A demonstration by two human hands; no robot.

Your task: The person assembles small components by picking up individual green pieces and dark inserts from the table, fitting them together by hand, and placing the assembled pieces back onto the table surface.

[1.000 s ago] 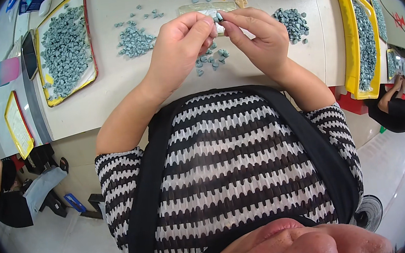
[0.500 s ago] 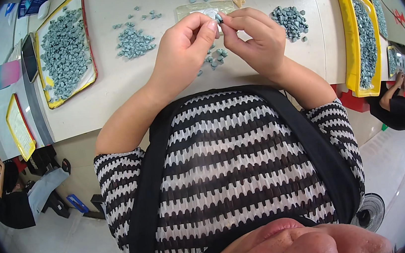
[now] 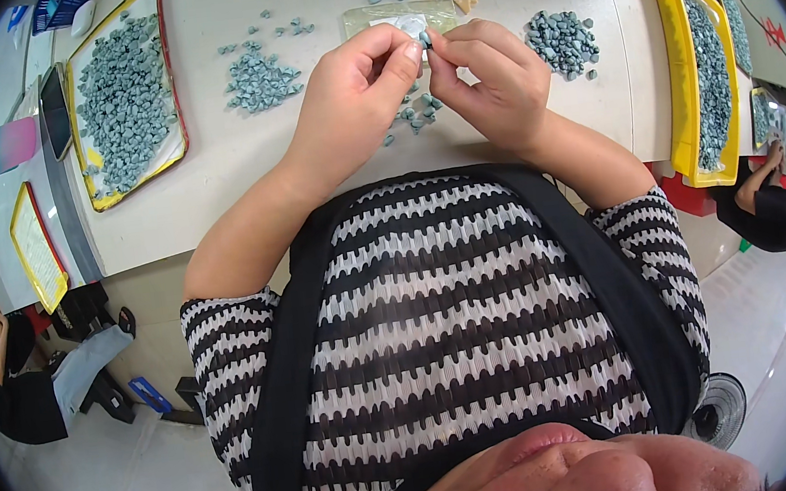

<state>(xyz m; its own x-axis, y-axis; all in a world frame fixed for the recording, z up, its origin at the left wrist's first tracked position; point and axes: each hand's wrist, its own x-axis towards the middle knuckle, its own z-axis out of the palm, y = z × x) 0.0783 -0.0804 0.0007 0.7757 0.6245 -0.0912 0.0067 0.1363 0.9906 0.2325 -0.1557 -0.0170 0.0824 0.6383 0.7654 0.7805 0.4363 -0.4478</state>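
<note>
Both hands have drawn slightly nearer the body, left hand (image 3: 351, 90) and right hand (image 3: 490, 79) pinching one small grey-green piece (image 3: 425, 40) together above the bench (image 3: 210, 169), loose pieces (image 3: 412, 115) at six o'clock.

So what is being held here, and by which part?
A small grey-green piece is pinched between the fingertips of the left hand and the right hand. Which part of it they grip is too small to tell.

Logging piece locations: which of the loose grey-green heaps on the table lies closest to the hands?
The small scatter directly beneath both hands, between left hand and right hand; the left heap and right heap lie farther off.
</note>
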